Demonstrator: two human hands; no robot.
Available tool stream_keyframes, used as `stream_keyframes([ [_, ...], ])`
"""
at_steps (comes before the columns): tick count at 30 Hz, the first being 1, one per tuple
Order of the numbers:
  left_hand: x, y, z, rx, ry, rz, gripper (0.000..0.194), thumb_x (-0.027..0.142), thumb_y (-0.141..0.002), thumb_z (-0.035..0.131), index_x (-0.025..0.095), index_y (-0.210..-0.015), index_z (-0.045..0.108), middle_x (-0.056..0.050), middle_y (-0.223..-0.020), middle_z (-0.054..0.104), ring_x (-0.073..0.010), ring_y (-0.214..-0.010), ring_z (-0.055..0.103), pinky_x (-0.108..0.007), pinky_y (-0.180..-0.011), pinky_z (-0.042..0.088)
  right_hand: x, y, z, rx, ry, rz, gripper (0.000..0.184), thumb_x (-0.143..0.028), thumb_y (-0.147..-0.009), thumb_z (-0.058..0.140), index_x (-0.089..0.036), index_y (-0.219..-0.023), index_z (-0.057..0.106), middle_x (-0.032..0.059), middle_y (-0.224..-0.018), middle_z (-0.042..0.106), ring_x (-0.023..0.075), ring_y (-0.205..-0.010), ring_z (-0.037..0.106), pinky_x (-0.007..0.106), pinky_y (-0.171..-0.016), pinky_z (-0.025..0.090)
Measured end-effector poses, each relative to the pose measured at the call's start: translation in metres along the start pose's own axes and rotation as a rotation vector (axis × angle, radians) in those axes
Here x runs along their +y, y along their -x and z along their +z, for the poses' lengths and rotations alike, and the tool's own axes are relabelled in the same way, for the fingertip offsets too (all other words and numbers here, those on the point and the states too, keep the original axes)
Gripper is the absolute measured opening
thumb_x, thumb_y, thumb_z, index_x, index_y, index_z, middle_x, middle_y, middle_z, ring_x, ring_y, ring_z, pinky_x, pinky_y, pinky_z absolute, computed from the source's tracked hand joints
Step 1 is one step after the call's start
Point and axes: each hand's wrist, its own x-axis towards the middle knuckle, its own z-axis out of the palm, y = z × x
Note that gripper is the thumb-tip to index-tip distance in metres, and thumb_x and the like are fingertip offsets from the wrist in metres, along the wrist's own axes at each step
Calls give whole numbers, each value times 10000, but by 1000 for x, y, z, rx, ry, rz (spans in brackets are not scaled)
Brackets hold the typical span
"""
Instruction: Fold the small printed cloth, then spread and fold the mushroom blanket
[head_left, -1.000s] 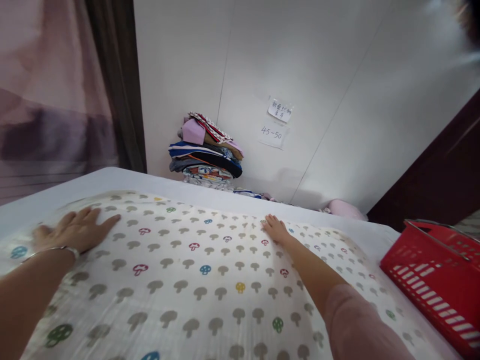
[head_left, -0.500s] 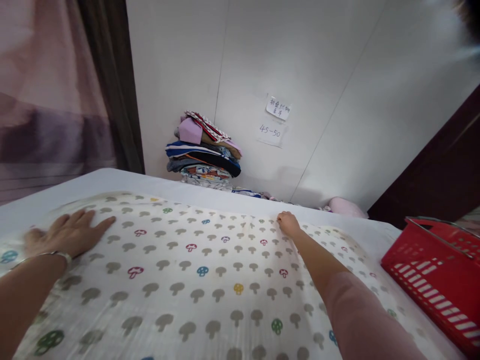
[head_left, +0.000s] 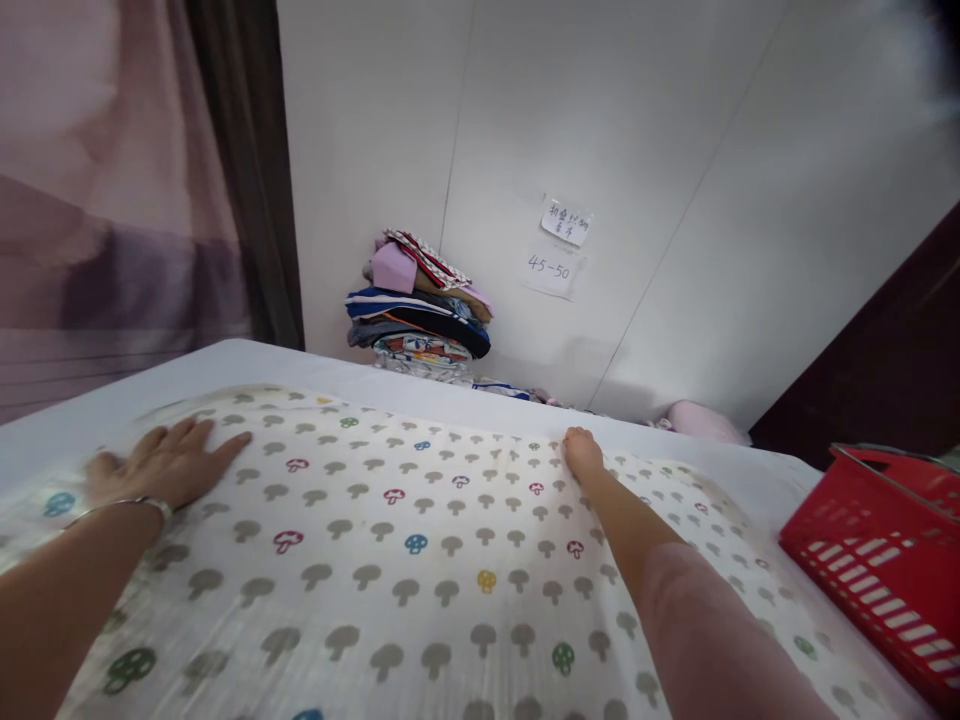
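Note:
A white cloth printed with small mushrooms [head_left: 420, 560] lies spread over a pale table [head_left: 247, 362]. My left hand [head_left: 161, 465] rests flat on the cloth near its far left edge, fingers stretched out and a thin bracelet on the wrist. My right hand [head_left: 582, 452] reaches to the cloth's far edge at centre right, its fingers curled down and pinching the fabric there. A pink sleeve covers my right forearm.
A red plastic basket [head_left: 885, 560] stands at the table's right side. A stack of folded clothes [head_left: 420, 315] sits against the white wall behind, with two paper notes [head_left: 559, 245] stuck above. A pink item [head_left: 701, 420] lies at the far right; curtains hang left.
My right hand slid a little right along the cloth's far edge and its fingers curled from flat into a pinch. My left hand stayed flat in place.

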Motion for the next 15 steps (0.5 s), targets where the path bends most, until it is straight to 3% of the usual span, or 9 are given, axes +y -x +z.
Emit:
stream_keyframes([
  [2,8,8,-10,-23,-17,-86,798,668,-772,126,207,-1419,198,-35,-1507,133,-247,-1368,111,-537,-1050,99,-3,0,-3,-14,-15,-27,296,-115,-852,370,-151,-1047,590,117,-1066,577,220,-1019,472,282,-781,344],
  [4,14,15,-17,-37,-22,-105,794,665,-777,108,205,-1416,212,-10,-1509,111,-214,-1372,101,-507,-1064,98,-12,1,-7,-27,-33,-89,307,-116,-838,395,-172,-1064,595,94,-1078,587,206,-1022,474,270,-795,331],
  [10,16,16,-18,-43,16,-109,782,658,-786,141,198,-1414,216,6,-1508,94,-223,-1371,97,-519,-1057,112,-55,6,-15,-64,-100,-324,259,-296,-878,410,-226,-906,658,29,-995,615,168,-984,480,238,-792,306],
  [15,15,14,-15,-5,37,-98,783,662,-785,188,187,-1406,239,-18,-1501,147,-238,-1362,133,-540,-1044,135,-72,2,-16,-82,-118,-349,217,-316,-853,474,-239,-926,663,18,-1016,604,161,-969,486,234,-773,304],
])
